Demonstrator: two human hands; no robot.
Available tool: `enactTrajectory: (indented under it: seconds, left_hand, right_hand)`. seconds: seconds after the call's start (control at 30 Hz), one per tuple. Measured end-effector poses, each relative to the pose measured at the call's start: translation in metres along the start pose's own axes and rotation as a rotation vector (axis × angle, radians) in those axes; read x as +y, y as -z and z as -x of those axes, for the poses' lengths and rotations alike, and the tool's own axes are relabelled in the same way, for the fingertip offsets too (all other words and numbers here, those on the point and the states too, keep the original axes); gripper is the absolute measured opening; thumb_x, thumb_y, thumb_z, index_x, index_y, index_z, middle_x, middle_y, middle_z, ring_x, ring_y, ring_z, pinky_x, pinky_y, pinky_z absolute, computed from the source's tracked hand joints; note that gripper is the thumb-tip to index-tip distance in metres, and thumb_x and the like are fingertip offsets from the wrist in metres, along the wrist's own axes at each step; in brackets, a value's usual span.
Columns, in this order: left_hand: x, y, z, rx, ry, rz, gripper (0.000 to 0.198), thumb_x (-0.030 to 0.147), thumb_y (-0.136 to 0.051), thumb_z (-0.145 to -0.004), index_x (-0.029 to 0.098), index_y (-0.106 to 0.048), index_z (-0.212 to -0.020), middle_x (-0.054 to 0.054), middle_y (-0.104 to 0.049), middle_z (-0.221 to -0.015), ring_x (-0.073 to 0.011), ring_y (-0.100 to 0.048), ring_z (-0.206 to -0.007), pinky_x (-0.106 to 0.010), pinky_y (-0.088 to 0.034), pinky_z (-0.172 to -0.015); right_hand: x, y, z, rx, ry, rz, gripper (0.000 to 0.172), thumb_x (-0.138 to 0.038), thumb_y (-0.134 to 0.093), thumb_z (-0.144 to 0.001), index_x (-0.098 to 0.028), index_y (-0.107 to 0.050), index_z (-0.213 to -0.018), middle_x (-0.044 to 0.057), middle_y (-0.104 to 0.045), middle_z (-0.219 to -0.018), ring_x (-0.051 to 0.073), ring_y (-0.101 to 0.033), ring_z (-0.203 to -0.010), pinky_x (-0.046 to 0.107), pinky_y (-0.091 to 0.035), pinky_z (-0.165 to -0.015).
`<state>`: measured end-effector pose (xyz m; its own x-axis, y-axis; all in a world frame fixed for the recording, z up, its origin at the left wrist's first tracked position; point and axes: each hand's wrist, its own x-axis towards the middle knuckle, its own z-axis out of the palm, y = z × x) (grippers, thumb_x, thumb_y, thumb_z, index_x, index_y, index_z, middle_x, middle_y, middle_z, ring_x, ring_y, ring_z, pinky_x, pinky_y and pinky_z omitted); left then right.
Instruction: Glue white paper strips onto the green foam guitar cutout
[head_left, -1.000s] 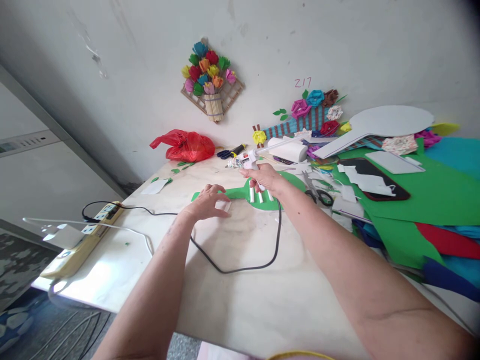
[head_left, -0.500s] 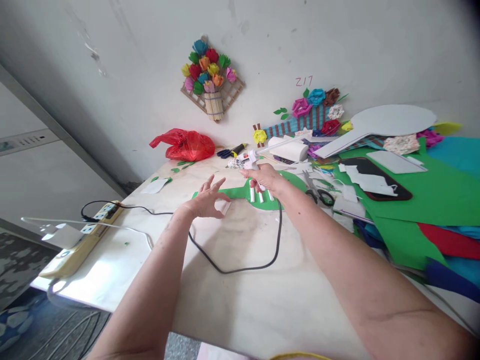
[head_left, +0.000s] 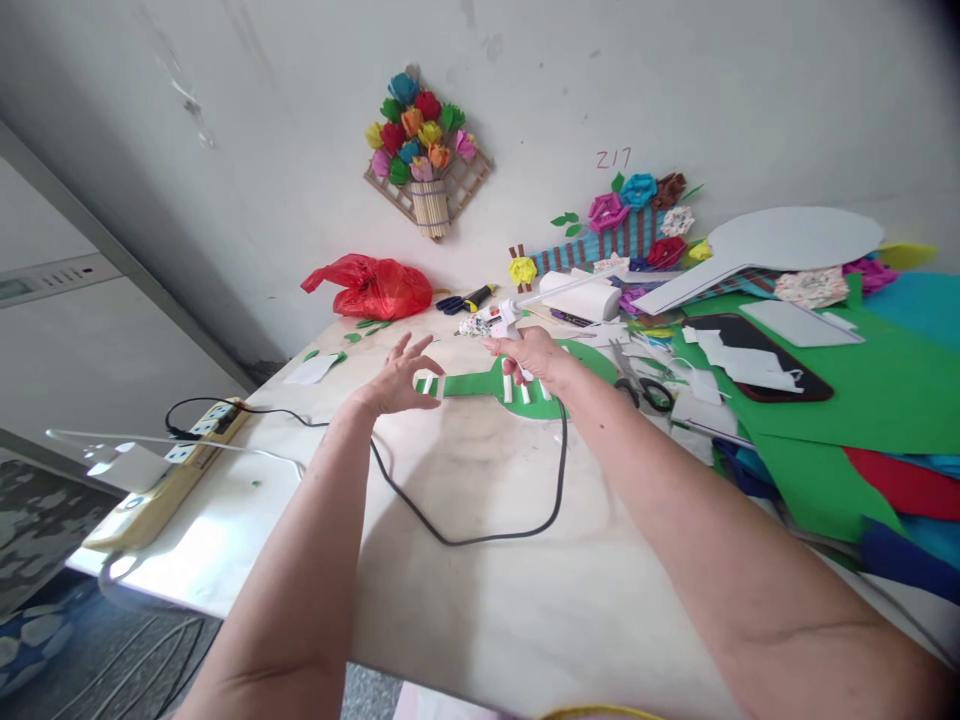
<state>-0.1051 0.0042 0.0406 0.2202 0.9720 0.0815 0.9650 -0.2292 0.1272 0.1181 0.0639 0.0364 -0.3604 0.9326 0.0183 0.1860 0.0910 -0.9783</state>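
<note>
While the right hand [head_left: 529, 355] grips the glue gun [head_left: 496, 320], the left hand [head_left: 397, 378] hovers spread; pinning the green cutout [head_left: 469, 384] flat seems wise.

Craft workspace: coloured paper sheets [head_left: 862, 390], scissors [head_left: 637, 380], paper-flower wall piece [head_left: 424, 150].

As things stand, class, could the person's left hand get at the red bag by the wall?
Probably yes: the left hand hovers open, only bare table and green scraps before the red bag.

Your right hand [head_left: 531, 352] grips the glue gun [head_left: 496, 320] over the green cutout [head_left: 480, 383]; your left hand [head_left: 397, 378] hovers spread beside it.
</note>
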Motion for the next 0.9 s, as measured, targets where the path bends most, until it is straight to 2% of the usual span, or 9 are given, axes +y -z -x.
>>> enactTrajectory:
  seconds: [0.33, 0.9]
  left_hand:
    - [-0.008, -0.010, -0.018, -0.055, 0.057, -0.086, 0.042, 0.035, -0.067, -0.060, 0.026, -0.062, -0.101, -0.003, -0.022, -0.149, -0.0334, -0.001, -0.137, -0.052, -0.011, -0.107]
    - [-0.011, -0.012, -0.029, -0.118, 0.045, -0.111, 0.044, 0.038, -0.066, -0.060, 0.025, -0.062, -0.102, -0.004, -0.024, -0.148, -0.0333, -0.003, -0.136, -0.051, -0.011, -0.107]
  right_hand:
    - [0.008, -0.001, -0.004, 0.015, -0.022, -0.025, 0.035, -0.047, -0.069, -0.065, -0.014, -0.055, -0.069, -0.002, -0.052, -0.043, 0.007, -0.040, -0.029, 0.019, -0.030, -0.029]
    - [0.010, -0.002, -0.004, 0.036, -0.016, -0.003, 0.038, -0.050, -0.067, -0.066, -0.014, -0.057, -0.072, -0.003, -0.052, -0.045, 0.006, -0.040, -0.029, 0.019, -0.031, -0.031]
